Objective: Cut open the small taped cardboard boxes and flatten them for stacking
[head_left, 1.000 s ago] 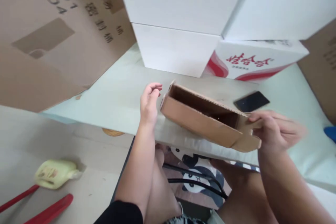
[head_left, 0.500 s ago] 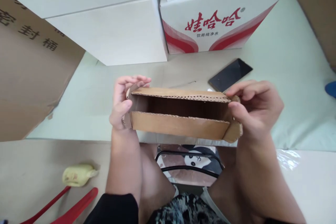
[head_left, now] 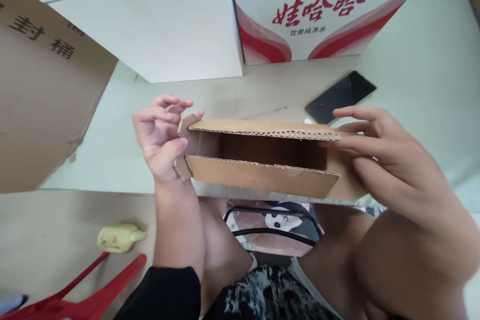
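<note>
A small brown cardboard box (head_left: 258, 177) is held up in front of me, its long open side facing me and its inside dark. My left hand (head_left: 161, 135) grips the box's left end, with the thumb on the near side of the short end flap and the other fingers raised and curled behind it. At the right end, my right hand (head_left: 386, 155) has its fingers laid over the end flap, which is now swung outward. One fingertip reaches the corner of the box's upper edge. Part of that flap is hidden under the hand.
Beyond the box, a black phone (head_left: 341, 97) lies on the pale green cloth (head_left: 405, 70). White cartons (head_left: 150, 35) and a red-and-white carton (head_left: 311, 15) stand at the back. A big brown carton (head_left: 48, 100) is at left. On the floor are a yellow bottle (head_left: 118, 237) and a red frame (head_left: 97, 300).
The right end flap has opened outward, and my right hand has shifted right with its fingers straighter. My left hand has moved slightly left, still on the box. The view has tilted a little.
</note>
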The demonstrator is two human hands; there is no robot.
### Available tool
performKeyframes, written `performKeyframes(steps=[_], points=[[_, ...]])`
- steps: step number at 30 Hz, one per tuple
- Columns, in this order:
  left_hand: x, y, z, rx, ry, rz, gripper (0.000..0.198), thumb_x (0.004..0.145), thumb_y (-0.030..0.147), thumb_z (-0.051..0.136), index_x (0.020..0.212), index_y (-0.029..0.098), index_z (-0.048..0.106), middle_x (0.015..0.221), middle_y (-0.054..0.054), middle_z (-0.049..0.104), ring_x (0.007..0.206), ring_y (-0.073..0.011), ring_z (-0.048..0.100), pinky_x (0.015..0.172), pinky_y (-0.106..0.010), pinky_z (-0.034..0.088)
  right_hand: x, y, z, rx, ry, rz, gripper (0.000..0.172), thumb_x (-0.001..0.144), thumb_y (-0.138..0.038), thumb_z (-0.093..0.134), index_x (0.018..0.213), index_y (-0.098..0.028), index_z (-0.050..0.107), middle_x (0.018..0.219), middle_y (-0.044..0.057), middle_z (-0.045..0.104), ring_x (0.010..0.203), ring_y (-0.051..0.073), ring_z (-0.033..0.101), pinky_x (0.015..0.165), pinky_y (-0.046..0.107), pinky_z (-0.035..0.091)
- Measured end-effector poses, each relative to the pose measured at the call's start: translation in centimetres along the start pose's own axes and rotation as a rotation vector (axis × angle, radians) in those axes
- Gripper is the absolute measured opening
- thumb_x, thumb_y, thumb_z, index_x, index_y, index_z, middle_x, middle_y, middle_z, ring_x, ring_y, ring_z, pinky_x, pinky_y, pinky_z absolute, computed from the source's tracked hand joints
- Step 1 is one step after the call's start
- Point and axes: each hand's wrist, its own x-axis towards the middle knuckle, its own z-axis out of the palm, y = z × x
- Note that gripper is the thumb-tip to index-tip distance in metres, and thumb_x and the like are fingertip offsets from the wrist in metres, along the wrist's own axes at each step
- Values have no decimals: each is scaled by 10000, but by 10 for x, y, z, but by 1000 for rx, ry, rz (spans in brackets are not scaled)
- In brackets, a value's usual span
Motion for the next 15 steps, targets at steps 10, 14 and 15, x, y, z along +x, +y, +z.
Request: performKeyframes(steps=[10,14,15], points=[[-5,-2,-20,135,-44,21,346,595,312,852,902,210,731,1122,-76,665,1040,-280,673,950,-438,555,6,-19,6,-196,13,-25,299,906,-214,552,1179,-165,664,1398,217,560,1177,291,678,843,403,634],[-5,-2,-12,138,-70,19,360,621,341,821,947,200,759,1062,-80,667,1013,-265,657,900,-396,528,5,-19,9,-208,23,-33,378,946,-363,605,1242,-138,671,1415,235,554,1175,314,683,903,444,631],[-5,-3,-9,125,-71,23,369,629,332,810,971,201,766,1053,-78,666,1008,-259,653,879,-383,526,4,-19,9,-210,25,-35,431,948,-426,613,1264,-138,667,1422,237,552,1181,326,680,930,468,626]])
